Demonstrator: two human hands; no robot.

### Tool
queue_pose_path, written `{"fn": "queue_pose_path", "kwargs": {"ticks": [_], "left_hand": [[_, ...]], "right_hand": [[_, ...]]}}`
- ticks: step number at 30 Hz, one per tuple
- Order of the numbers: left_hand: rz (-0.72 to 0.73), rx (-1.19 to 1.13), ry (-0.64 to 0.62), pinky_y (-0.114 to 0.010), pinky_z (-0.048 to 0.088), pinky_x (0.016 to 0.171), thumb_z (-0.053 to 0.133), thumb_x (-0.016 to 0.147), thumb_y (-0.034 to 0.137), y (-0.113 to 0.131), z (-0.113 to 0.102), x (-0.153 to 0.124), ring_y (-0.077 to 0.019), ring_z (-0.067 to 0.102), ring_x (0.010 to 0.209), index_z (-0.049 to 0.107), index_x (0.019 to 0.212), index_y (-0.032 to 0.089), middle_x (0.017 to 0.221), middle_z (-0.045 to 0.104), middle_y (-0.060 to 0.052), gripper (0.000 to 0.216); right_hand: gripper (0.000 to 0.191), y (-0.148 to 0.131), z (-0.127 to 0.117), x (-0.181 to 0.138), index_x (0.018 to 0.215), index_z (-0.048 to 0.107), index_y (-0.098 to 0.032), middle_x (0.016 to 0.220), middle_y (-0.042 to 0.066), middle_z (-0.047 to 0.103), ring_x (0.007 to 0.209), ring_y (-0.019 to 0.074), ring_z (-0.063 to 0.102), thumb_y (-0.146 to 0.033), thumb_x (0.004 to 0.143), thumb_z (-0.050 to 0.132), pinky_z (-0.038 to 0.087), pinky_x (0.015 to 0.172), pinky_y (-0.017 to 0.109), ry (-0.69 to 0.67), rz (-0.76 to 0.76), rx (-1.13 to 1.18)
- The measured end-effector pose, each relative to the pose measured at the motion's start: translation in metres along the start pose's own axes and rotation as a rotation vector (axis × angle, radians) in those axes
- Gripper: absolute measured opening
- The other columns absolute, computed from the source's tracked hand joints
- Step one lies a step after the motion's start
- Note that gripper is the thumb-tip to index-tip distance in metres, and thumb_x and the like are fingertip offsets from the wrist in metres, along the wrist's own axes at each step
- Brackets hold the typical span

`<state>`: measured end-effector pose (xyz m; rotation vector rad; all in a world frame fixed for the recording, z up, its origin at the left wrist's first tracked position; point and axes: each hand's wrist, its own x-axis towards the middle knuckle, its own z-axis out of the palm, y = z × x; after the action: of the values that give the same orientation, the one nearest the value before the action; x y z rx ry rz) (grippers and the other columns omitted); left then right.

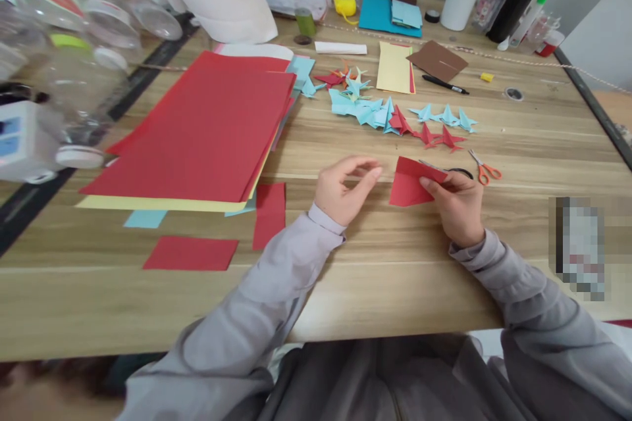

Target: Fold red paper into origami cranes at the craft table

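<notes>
My right hand (460, 206) pinches a small red sheet of paper (409, 183) by its right side, thumb on top. The paper has a faint crease and is held up off the table. My left hand (345, 188) hovers just left of it, empty, with thumb and fingers curved and apart. Behind the right hand lie black-handled scissors (461, 173), partly hidden, and orange-handled scissors (486, 170). Folded paper cranes sit farther back: red ones (447, 137), light blue ones (447, 114) and a mixed cluster (355, 85).
Large red sheets (197, 135) are stacked at left over other colours. Two red strips, one upright (269, 214) and one lying across (191, 253), rest near my left sleeve. Plastic bottles (79, 72) crowd the far left. A black pen (444, 84) and brown paper (438, 60) lie behind.
</notes>
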<state>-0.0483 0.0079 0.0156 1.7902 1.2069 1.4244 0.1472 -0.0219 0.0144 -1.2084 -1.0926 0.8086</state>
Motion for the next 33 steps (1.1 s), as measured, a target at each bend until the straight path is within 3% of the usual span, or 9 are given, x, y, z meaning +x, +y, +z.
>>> {"fn": "queue_pose_path", "kwargs": {"ticks": [3, 6, 9, 13, 21, 24, 27, 30, 33], "left_hand": [[-0.241, -0.289, -0.140, -0.030, 0.057, 0.068, 0.074, 0.072, 0.051, 0.010, 0.013, -0.006, -0.0192, 0.070, 0.075, 0.074, 0.088, 0.014, 0.085, 0.076, -0.010, 0.040], [-0.333, -0.336, -0.192, -0.028, 0.054, 0.057, 0.082, 0.062, 0.049, 0.015, 0.019, -0.008, -0.0167, 0.066, 0.062, 0.075, 0.075, 0.015, 0.070, 0.074, -0.005, 0.037], [-0.413, -0.361, -0.158, -0.027, 0.051, 0.052, 0.083, 0.059, 0.047, 0.015, 0.017, -0.007, -0.0143, 0.061, 0.054, 0.074, 0.067, 0.015, 0.062, 0.071, -0.003, 0.033], [-0.478, -0.468, -0.064, -0.028, 0.054, 0.057, 0.087, 0.053, 0.045, 0.009, 0.015, -0.004, -0.0149, 0.063, 0.057, 0.073, 0.064, 0.016, 0.064, 0.072, -0.003, 0.034], [-0.653, -0.673, -0.045, -0.029, 0.056, 0.058, 0.083, 0.049, 0.025, 0.007, 0.016, -0.003, -0.0171, 0.067, 0.061, 0.077, 0.071, 0.017, 0.068, 0.074, -0.003, 0.023], [-0.671, -0.717, -0.129, -0.026, 0.054, 0.056, 0.071, 0.053, 0.019, 0.011, 0.011, -0.001, -0.0153, 0.065, 0.057, 0.077, 0.066, 0.015, 0.061, 0.071, -0.003, 0.015], [-0.687, -0.813, -0.228, -0.024, 0.049, 0.047, 0.064, 0.058, 0.026, 0.014, 0.006, 0.002, -0.0134, 0.060, 0.048, 0.078, 0.072, 0.013, 0.053, 0.065, -0.002, 0.023], [-0.695, -0.756, -0.335, -0.021, 0.043, 0.044, 0.069, 0.063, 0.033, 0.018, 0.006, 0.001, -0.0109, 0.055, 0.045, 0.076, 0.070, 0.012, 0.053, 0.065, -0.002, 0.023], [-0.622, -0.577, -0.466, -0.020, 0.042, 0.047, 0.079, 0.059, 0.028, 0.020, 0.007, -0.002, -0.0092, 0.055, 0.048, 0.074, 0.065, 0.013, 0.056, 0.068, -0.002, 0.017]], "right_hand": [[0.019, 0.000, 0.003, -0.001, 0.065, 0.071, -0.021, 0.071, -0.001, 0.073, 0.062, 0.0147, 0.065, -0.034, 0.062, 0.084, 0.058, 0.062, 0.030, -0.064, 0.150, 0.135], [0.015, -0.001, 0.004, -0.005, 0.070, 0.073, -0.022, 0.076, -0.002, 0.074, 0.067, 0.0151, 0.067, -0.032, 0.064, 0.084, 0.057, 0.068, 0.030, -0.157, 0.204, 0.192], [0.015, -0.001, 0.003, -0.006, 0.077, 0.075, -0.023, 0.077, -0.002, 0.074, 0.071, 0.0156, 0.068, -0.035, 0.070, 0.081, 0.057, 0.069, 0.030, -0.242, 0.200, 0.207], [0.022, 0.002, 0.001, -0.004, 0.085, 0.075, -0.023, 0.074, -0.001, 0.072, 0.064, 0.0133, 0.064, -0.042, 0.074, 0.076, 0.056, 0.061, 0.027, -0.264, 0.206, 0.212], [0.018, -0.001, 0.004, -0.002, 0.083, 0.073, -0.024, 0.064, -0.005, 0.067, 0.049, 0.0095, 0.058, -0.026, 0.065, 0.075, 0.052, 0.046, 0.023, -0.220, 0.264, 0.299], [0.007, -0.005, 0.002, -0.003, 0.073, 0.074, -0.022, 0.064, -0.002, 0.069, 0.050, 0.0096, 0.059, -0.021, 0.066, 0.070, 0.049, 0.046, 0.022, -0.223, 0.309, 0.300], [0.010, -0.006, -0.001, -0.003, 0.068, 0.076, -0.022, 0.067, 0.000, 0.071, 0.055, 0.0112, 0.061, -0.018, 0.067, 0.067, 0.048, 0.050, 0.022, -0.240, 0.291, 0.270], [0.013, -0.004, -0.004, -0.006, 0.068, 0.077, -0.024, 0.069, 0.000, 0.072, 0.064, 0.0145, 0.064, -0.017, 0.068, 0.066, 0.051, 0.059, 0.026, -0.330, 0.226, 0.213], [0.009, -0.002, -0.006, -0.008, 0.073, 0.078, -0.024, 0.071, 0.000, 0.072, 0.065, 0.0148, 0.064, -0.021, 0.073, 0.069, 0.051, 0.063, 0.028, -0.420, 0.173, 0.135]]}}
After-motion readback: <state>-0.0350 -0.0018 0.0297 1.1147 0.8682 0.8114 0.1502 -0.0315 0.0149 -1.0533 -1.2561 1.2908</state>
